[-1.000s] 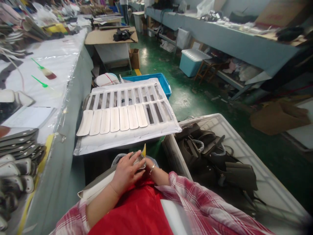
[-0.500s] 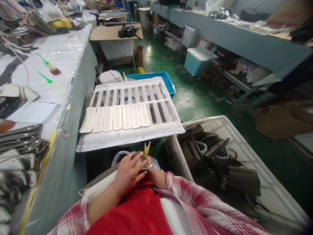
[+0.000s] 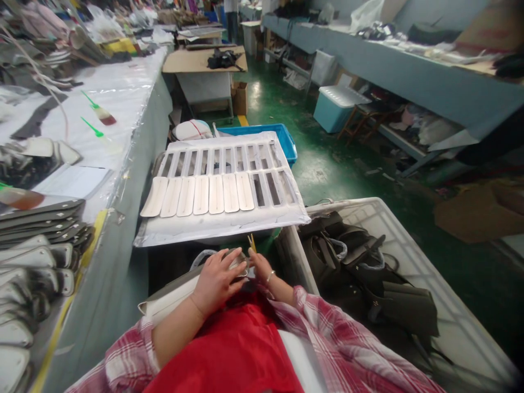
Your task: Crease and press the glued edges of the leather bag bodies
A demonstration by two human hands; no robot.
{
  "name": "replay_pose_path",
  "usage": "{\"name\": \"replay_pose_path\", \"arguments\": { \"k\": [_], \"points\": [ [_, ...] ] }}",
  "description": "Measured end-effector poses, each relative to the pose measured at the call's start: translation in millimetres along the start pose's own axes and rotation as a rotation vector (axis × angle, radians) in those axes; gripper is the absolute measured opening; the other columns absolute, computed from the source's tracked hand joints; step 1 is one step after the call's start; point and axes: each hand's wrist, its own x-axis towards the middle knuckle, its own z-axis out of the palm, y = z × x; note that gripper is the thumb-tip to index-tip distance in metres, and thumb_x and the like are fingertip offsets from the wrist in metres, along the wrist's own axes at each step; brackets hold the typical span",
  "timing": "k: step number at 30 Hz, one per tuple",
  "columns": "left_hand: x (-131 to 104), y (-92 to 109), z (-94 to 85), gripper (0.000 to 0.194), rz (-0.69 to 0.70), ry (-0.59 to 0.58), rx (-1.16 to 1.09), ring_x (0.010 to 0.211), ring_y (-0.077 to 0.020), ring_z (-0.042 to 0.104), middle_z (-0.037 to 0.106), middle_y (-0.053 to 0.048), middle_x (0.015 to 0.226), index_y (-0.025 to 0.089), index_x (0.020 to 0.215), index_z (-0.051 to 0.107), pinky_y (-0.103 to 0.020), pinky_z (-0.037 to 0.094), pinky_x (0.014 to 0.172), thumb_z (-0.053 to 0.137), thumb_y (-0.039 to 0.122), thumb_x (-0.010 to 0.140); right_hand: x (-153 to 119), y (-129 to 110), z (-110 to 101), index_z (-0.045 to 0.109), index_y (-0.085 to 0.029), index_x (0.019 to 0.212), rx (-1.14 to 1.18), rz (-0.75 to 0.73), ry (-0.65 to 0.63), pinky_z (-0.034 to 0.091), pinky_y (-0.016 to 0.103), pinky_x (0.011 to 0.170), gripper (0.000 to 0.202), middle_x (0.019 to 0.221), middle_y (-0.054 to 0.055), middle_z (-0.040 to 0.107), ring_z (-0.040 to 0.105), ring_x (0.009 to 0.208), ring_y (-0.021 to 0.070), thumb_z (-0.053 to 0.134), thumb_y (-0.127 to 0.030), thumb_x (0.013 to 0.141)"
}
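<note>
A grey-and-white bag (image 3: 174, 297) lies across my lap, with a plastic-wrapped handle showing behind it. My left hand (image 3: 219, 277) rests over the bag's right end, its fingers bent around the edge and slightly apart. Beside that end, my right hand (image 3: 261, 266) is closed on a small yellow forked tool (image 3: 251, 243), whose prongs point up and away from me. Just beyond my hands, several white strips (image 3: 200, 195) lie in a row on a slotted white rack (image 3: 221, 219).
An open crate (image 3: 385, 210) of dark bags (image 3: 401, 305) stands at the right. On the left table (image 3: 135, 103) are stacked grey and white pieces (image 3: 28, 262) and two green-tipped bottles. A blue bin (image 3: 286, 143) sits behind the rack.
My right hand has moved slightly right, away from the left hand, and the yellow tool has turned. The left hand stays on the bag. The view has shifted a little.
</note>
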Motion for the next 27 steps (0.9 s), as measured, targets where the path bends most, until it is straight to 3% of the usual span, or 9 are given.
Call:
{"name": "replay_pose_path", "arguments": {
  "k": [3, 6, 8, 11, 13, 20, 27],
  "points": [
    [-0.4, -1.6, 1.8, 0.032, 0.011, 0.016, -0.006, 0.112, -0.0302, 0.042, 0.047, -0.005, 0.131, 0.028, 0.107, 0.061, -0.046, 0.039, 0.087, 0.058, 0.036, 0.077, -21.4, -7.6, -39.0, 0.048, -0.016, 0.081, -0.111, -0.027, 0.01, 0.016, 0.019, 0.032, 0.055, 0.045, -0.006, 0.044, 0.024, 0.029, 0.0049, 0.018, -0.063, 0.084],
    [-0.4, -2.1, 1.9, 0.031, 0.008, 0.018, -0.009, 0.112, -0.0306, 0.043, 0.047, -0.006, 0.13, 0.028, 0.107, 0.061, -0.046, 0.039, 0.087, 0.057, 0.036, 0.077, -55.0, -22.0, -69.4, 0.047, -0.018, 0.071, -0.256, -0.11, -0.049, 0.017, 0.018, 0.034, 0.042, 0.042, -0.008, 0.039, 0.028, 0.033, 0.0046, 0.045, -0.059, 0.077],
    [-1.0, -1.9, 1.2, 0.031, -0.004, 0.01, -0.013, 0.113, -0.0308, 0.043, 0.047, -0.006, 0.131, 0.028, 0.107, 0.061, -0.046, 0.039, 0.088, 0.057, 0.036, 0.078, -73.4, -33.3, -75.2, 0.045, -0.017, 0.065, -0.503, -0.197, -0.124, 0.02, 0.017, 0.035, 0.039, 0.047, -0.007, 0.044, 0.033, 0.036, 0.0039, 0.062, -0.053, 0.067],
    [-2.5, -1.8, -0.2, 0.031, -0.018, 0.009, -0.029, 0.114, -0.0306, 0.043, 0.044, -0.007, 0.132, 0.028, 0.107, 0.061, -0.046, 0.039, 0.088, 0.057, 0.036, 0.077, -84.8, -49.8, -64.6, 0.043, -0.018, 0.069, -0.846, -0.219, -0.295, 0.025, 0.017, 0.034, 0.039, 0.05, -0.004, 0.051, 0.041, 0.035, 0.0062, 0.059, -0.054, 0.07],
    [-3.3, -2.0, -1.3, 0.03, -0.02, 0.018, -0.044, 0.114, -0.0304, 0.043, 0.044, -0.008, 0.133, 0.028, 0.105, 0.063, -0.046, 0.039, 0.089, 0.057, 0.036, 0.077, -83.6, -60.1, -52.2, 0.043, -0.019, 0.074, -0.897, -0.171, -0.385, 0.027, 0.018, 0.033, 0.037, 0.051, -0.003, 0.054, 0.043, 0.032, 0.0078, 0.055, -0.054, 0.073],
    [-3.5, -3.8, -4.7, 0.029, -0.022, 0.028, -0.062, 0.115, -0.0306, 0.043, 0.042, -0.009, 0.133, 0.026, 0.104, 0.063, -0.047, 0.037, 0.091, 0.059, 0.03, 0.075, -72.8, -86.8, -31.2, 0.046, -0.021, 0.083, -0.744, -0.013, -0.583, 0.037, 0.022, 0.032, 0.023, 0.052, -0.002, 0.057, 0.047, 0.033, 0.0113, 0.055, -0.04, 0.075],
    [-6.0, -8.2, -1.0, 0.033, -0.006, 0.033, -0.078, 0.118, -0.0309, 0.039, 0.041, -0.01, 0.133, 0.023, 0.109, 0.057, -0.046, 0.036, 0.094, 0.058, 0.031, 0.077, -65.9, -85.1, -31.3, 0.042, -0.022, 0.084, -0.684, 0.093, -0.642, 0.035, 0.021, 0.029, 0.025, 0.05, -0.004, 0.053, 0.045, 0.032, 0.0109, 0.052, -0.043, 0.077]
  ]
}}
